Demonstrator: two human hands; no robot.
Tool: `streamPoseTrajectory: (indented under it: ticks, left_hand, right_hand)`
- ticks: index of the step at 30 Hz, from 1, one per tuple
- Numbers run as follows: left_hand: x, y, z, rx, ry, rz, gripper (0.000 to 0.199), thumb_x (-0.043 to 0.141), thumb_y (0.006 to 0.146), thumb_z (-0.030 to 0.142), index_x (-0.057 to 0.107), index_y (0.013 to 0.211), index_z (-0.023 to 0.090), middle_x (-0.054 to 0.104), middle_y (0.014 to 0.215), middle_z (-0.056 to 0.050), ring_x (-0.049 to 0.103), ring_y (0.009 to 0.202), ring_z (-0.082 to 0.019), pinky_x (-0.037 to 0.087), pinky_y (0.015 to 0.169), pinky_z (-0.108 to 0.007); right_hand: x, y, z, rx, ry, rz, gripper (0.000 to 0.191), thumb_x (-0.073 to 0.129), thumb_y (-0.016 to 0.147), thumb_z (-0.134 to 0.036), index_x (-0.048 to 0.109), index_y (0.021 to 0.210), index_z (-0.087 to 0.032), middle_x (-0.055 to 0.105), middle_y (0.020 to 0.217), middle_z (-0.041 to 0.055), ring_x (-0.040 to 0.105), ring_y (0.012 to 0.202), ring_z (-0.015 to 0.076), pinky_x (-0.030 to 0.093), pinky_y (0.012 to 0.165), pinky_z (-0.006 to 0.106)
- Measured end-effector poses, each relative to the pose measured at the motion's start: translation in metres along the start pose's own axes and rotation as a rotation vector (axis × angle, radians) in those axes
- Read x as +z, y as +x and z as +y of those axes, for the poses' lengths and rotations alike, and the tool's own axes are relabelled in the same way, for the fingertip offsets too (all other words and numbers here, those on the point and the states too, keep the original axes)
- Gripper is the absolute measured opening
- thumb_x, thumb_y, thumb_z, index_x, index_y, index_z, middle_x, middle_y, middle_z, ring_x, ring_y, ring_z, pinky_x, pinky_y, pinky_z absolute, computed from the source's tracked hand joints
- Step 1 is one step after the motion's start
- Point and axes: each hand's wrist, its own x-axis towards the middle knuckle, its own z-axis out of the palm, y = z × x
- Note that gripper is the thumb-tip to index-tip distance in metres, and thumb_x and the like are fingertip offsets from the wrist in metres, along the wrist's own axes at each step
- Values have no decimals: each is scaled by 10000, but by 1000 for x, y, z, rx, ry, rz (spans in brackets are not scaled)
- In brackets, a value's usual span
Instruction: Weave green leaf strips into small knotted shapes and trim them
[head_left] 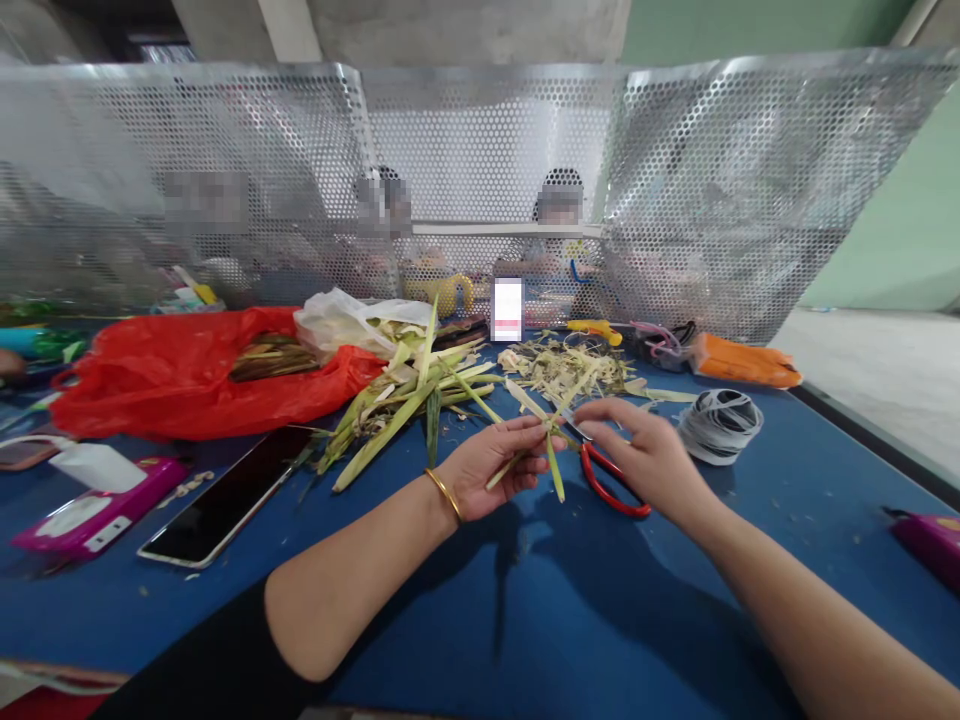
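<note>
Crossed green leaf strips are pinched between the thumb and fingers of my left hand, which has a gold bangle at the wrist. Close on the right, my right hand has its fingers bent toward the crossing of the strips; whether it grips anything there is too small to tell. Red-handled scissors lie on the blue table just under my right hand, their blades partly hidden by it. Behind my left hand lies a pile of long green leaves.
A red plastic bag, a phone and a purple device are on the left. Leaf scraps, a ribbon roll and an orange packet lie behind and right. People sit beyond a perforated metal screen.
</note>
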Motion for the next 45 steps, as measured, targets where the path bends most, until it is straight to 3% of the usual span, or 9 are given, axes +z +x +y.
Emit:
streamPoseTrajectory:
  ticks: [3,9,16,20,23,28,34,41,45]
  left_hand:
    - [-3,0,-3,-3,-32,-82,203,586,852,154,628,1050,138,709,771,-25,638,523,-76,503,476,-147]
    - [-4,-6,-1,-131,53,-223,219,571,871,224,618,1048,105,719,791,-79,650,536,-112,516,491,-189]
    - [12,-6,-7,66,54,28,77,536,877,147,597,921,133,697,714,-37,636,511,-87,467,431,-139]
    - [13,-8,-4,9,81,-28,152,498,907,213,595,983,125,722,873,-98,685,616,-130,517,496,-180]
    - [11,-9,-3,-47,110,-78,172,486,915,231,594,991,122,720,945,-129,703,699,-159,533,542,-199]
    - [11,-7,-8,1,113,-22,99,502,904,195,578,913,132,724,771,-95,702,681,-162,523,545,-190]
    - [11,-8,-6,-35,109,-106,231,525,895,202,588,1112,152,729,911,-94,694,640,-133,522,527,-187]
    - [16,-5,-9,38,294,42,188,550,874,253,616,997,126,733,860,-116,693,654,-142,473,504,-168]
    - [16,-4,-6,71,399,94,280,480,901,315,602,1064,122,729,890,-138,675,581,-134,430,450,-172]
  right_hand:
    - [11,-1,0,96,229,-337,269,510,884,-379,628,746,-180,649,732,10,592,715,157,459,680,261]
    - [14,-5,4,42,225,-438,268,476,897,-326,616,724,-177,634,712,4,576,689,143,439,638,245]
    - [16,-7,8,-271,-352,-145,293,421,927,-233,583,691,-173,591,638,32,522,662,159,401,761,307]
    - [17,-8,13,-315,-344,-183,198,440,912,-171,625,843,-174,670,759,43,572,741,163,377,851,320]
    - [17,-8,18,-301,-321,-216,156,480,896,-176,629,849,-183,676,761,24,587,733,156,355,889,332]
    - [18,-6,19,-230,-300,-218,272,446,933,-230,577,698,-192,585,600,-25,526,602,123,375,850,297]
    - [18,-8,17,-237,-237,-199,236,445,936,-250,621,788,-196,649,691,0,576,697,135,364,883,311]
    - [17,-4,23,-194,-299,-220,323,424,948,-296,589,690,-194,609,599,-22,542,587,119,391,821,298]
    - [0,0,12,-30,-361,91,197,518,894,-310,636,773,-209,674,717,21,600,679,171,393,641,275]
